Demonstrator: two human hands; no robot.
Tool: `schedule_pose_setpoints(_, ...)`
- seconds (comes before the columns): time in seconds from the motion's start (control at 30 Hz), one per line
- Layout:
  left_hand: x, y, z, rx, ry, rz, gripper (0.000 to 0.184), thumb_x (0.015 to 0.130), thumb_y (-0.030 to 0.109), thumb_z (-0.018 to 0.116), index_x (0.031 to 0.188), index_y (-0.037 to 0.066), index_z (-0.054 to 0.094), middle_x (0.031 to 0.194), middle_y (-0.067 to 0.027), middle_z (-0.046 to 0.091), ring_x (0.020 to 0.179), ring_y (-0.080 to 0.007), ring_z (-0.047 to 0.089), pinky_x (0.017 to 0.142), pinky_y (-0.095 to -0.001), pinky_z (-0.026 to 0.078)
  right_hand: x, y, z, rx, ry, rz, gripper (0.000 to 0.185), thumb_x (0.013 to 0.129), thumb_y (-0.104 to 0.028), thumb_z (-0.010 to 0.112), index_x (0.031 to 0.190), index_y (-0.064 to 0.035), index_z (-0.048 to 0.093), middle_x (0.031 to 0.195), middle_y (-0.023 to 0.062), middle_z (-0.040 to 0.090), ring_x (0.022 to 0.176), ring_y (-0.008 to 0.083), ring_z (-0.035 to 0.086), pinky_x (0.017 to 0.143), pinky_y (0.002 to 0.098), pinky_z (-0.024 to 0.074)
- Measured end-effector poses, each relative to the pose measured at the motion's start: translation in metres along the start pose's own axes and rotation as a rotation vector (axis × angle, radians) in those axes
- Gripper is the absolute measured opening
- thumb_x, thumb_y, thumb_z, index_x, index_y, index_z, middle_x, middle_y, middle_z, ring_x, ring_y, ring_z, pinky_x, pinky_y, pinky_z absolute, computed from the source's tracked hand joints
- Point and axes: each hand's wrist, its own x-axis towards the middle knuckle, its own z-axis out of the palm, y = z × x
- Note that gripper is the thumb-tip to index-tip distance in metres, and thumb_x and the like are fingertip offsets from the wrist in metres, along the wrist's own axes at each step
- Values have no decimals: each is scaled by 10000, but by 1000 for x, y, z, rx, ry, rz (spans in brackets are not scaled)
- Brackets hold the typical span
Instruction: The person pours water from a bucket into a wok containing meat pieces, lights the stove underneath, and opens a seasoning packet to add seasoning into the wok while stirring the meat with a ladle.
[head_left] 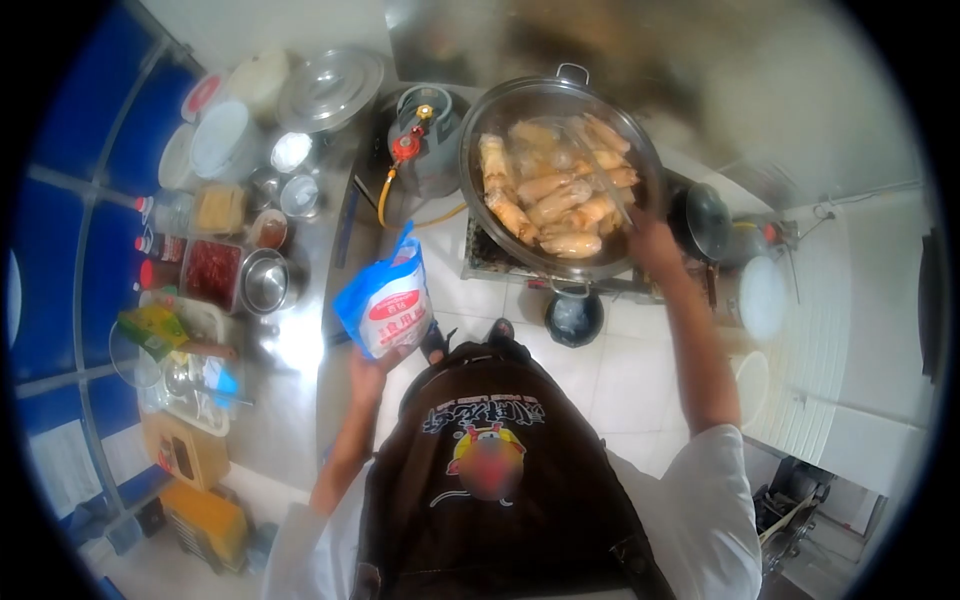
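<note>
My left hand [375, 365] is closed on the bottom of a blue-and-white plastic bag [392, 305] with a red oval label. The bag stands upright, and its blue top edge looks torn open. My right hand [652, 245] grips the handle of a long metal utensil [608, 182] at the right rim of a large metal pot [478, 205]. The utensil's far end dips among the food, so its shape is hidden. Inside the pot, big light-brown meat pieces [560, 203] lie in steaming liquid.
The pot sits on a gas stove [485, 257]. Behind it to the left stands a gas cylinder [432, 160] with an orange hose. A steel counter [300, 400] at left bears bowls, a red-filled tray [212, 273] and bottles. A dark bucket [574, 318] is on the floor.
</note>
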Motion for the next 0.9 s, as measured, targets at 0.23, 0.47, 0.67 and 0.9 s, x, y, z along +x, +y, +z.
schedule_pose_setpoints(0.23, -1, 2, -10, 13, -15, 13, 535, 745, -22, 752, 1247, -13, 565, 1144, -109, 675, 1011, -207, 651, 891, -332, 526, 27, -31, 52, 252, -49, 236, 458, 928, -223, 571, 1372, -117, 548, 1023, 276, 671, 929, 444, 655, 821, 463, 521)
schedule_pose_setpoints(0.47, -9, -8, -10, -15, -18, -18, 566, 721, 28, 788, 1246, 6, 577, 1147, -103, 680, 1028, -216, 652, 933, -348, 508, 31, -9, 6, -7, -188, 26, 436, 898, -210, 559, 1319, -102, 593, 1034, 267, 670, 970, 416, 648, 862, 446, 504)
schedule_pose_setpoints(0.67, -11, -9, -2, 0, -21, -7, 505, 757, -34, 753, 1230, -22, 576, 1130, -125, 678, 1006, -215, 656, 882, -340, 540, 6, -32, -41, -131, -253, -51, 402, 878, -174, 548, 1265, -97, 620, 1045, 274, 659, 1003, 426, 627, 906, 472, 497)
schedule_pose_setpoints(0.9, -9, 3, 0, 7, -26, 0, 534, 762, -30, 760, 1255, -22, 555, 1156, -130, 669, 1024, -216, 648, 891, -337, 535, -36, -59, -111, -25, -217, 50, 396, 899, -159, 554, 1283, -90, 618, 972, 250, 686, 864, 352, 687, 798, 416, 520)
